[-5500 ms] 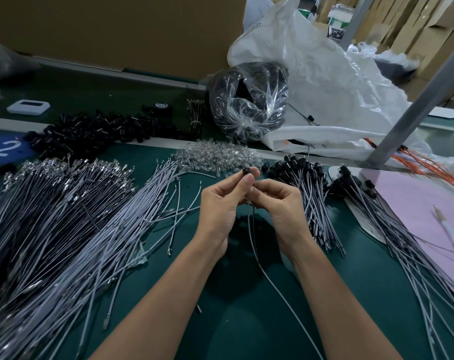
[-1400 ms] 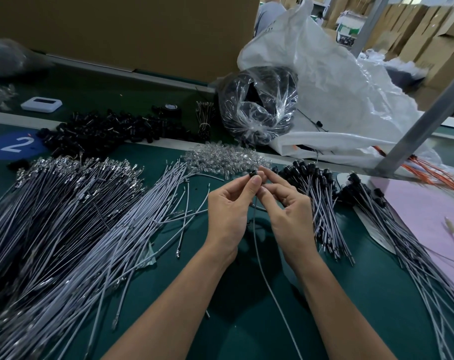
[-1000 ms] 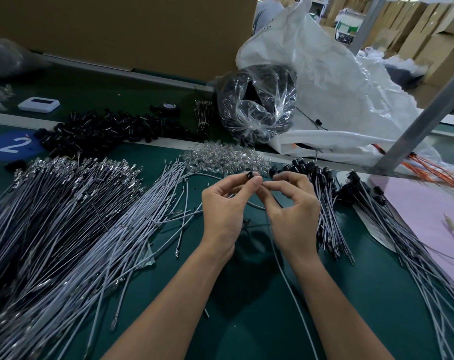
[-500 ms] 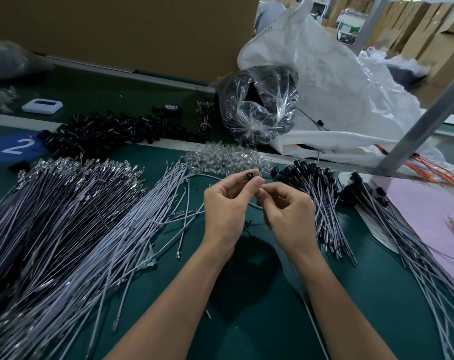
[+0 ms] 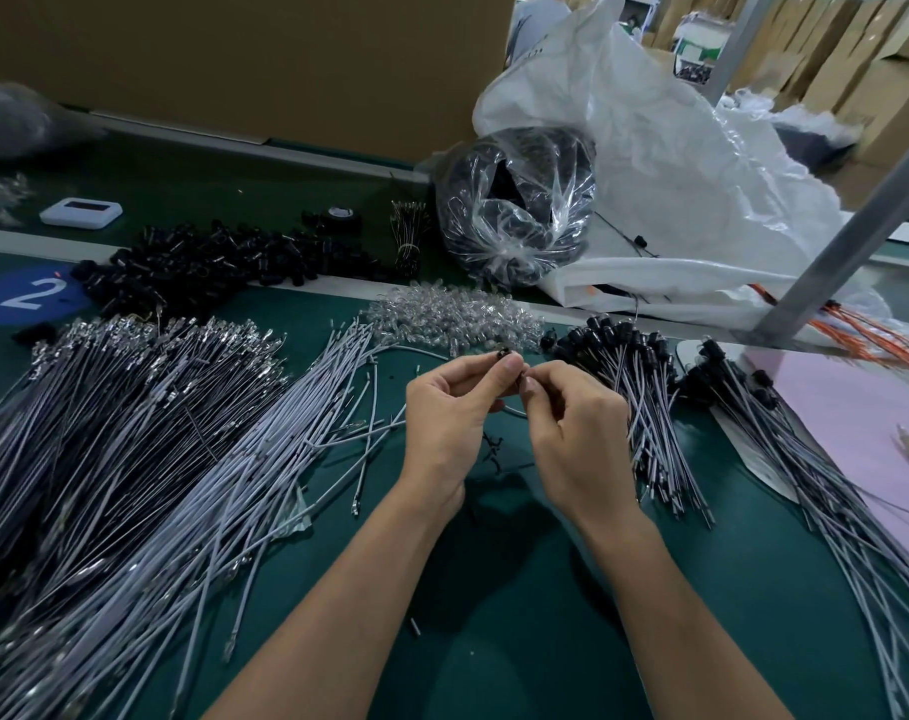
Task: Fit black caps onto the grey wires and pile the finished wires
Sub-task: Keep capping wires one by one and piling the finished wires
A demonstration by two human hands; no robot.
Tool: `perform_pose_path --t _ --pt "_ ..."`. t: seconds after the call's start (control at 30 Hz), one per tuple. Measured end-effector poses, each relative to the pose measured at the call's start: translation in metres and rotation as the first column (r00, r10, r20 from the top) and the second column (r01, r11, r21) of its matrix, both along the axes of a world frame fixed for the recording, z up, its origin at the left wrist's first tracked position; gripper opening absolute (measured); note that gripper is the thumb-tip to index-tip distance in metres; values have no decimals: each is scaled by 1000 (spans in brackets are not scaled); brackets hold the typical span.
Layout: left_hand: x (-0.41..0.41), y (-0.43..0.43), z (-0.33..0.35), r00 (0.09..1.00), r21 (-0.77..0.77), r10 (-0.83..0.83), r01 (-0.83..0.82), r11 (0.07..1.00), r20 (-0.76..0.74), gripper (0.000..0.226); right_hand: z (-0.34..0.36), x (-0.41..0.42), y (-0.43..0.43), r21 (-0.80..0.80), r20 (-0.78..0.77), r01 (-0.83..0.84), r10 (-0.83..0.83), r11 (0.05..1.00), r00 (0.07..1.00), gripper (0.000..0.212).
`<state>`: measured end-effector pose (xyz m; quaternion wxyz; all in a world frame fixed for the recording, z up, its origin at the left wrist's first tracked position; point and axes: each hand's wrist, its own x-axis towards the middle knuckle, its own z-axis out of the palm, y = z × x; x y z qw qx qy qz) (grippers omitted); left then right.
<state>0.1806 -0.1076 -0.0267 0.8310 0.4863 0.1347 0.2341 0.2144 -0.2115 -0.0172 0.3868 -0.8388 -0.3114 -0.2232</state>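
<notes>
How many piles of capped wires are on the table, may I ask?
2: the near pile beside the right hand, the far pile by the pink sheet; others may be hidden.

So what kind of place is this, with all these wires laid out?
Most likely a factory assembly bench for wiring. Heaps of loose grey wires cover the green bench, a pile of black caps sits behind them, capped wires lie at right, and stacked cardboard boxes fill the background.
</notes>
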Motion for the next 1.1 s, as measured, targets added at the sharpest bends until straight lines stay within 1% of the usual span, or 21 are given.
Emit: perform_pose_path --t 0.13,0.33,0.5,0.6,0.77,0.93,1.0,1.1 --pt "1 1 -2 1000 10 2 -2 1000 -8 13 0 0 -1 -11 14 -6 7 1000 1000 13" --pt "2 -2 -4 1000 7 2 -2 1000 -7 14 -3 0 0 19 29 1 -2 1000 1000 11" --pt "2 -3 -3 1000 24 -12 12 1000 4 9 -5 1 0 48 39 -6 4 999 999 12" --pt "3 -2 -3 1000 61 0 0 998 -8 10 -5 1 0 45 49 -1 -1 999 999 13" --pt "1 -2 -4 1000 141 23 -22 990 -3 6 -5 3 -1 65 41 -6 3 998 999 12" --pt "0 -3 -2 999 75 22 -24 997 26 7 -2 2 1 184 -26 -31 37 982 999 8" --pt "0 -2 -2 999 65 29 -31 997 28 8 -1 3 1 172 -22 -20 24 985 999 6" --pt "0 -2 -1 999 93 24 -27 995 32 7 -1 3 0 154 0 -8 8 988 1000 6"
